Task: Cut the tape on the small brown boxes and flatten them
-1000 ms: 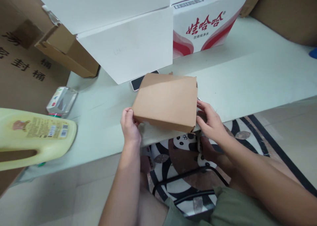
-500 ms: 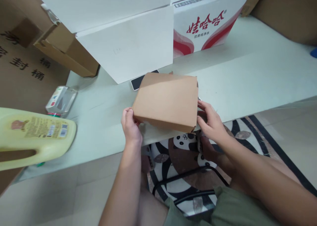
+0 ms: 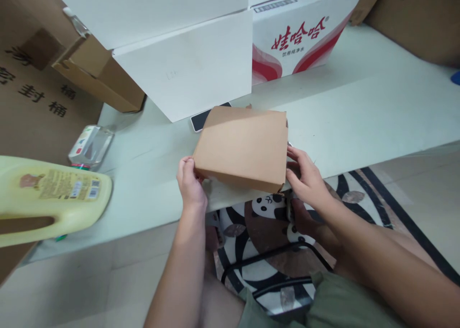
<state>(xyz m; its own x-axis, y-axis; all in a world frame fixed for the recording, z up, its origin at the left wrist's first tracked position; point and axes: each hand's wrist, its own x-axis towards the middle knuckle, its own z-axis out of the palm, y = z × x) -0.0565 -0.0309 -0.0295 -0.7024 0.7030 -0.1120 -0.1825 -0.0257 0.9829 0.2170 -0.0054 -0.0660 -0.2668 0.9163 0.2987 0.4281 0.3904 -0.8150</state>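
Observation:
A plain brown cardboard box is at the table's front edge, its near side close to me. My left hand grips its near left corner, fingers curled and partly hidden behind the cardboard. At the right side, my right hand holds the box with bent fingers, the thumb near the lower right corner. Behind the box lies a flat dark device with a white rim, partly covered by it. What is inside the box cannot be seen.
White cartons and a red-and-white water carton stand behind. On the left are a yellow jug, a clear bottle lying down, a small brown box and a large carton. A panda-patterned mat lies below the table.
Both hands keep the same hold on the box. The whole view has shifted very slightly; nothing else has visibly moved.

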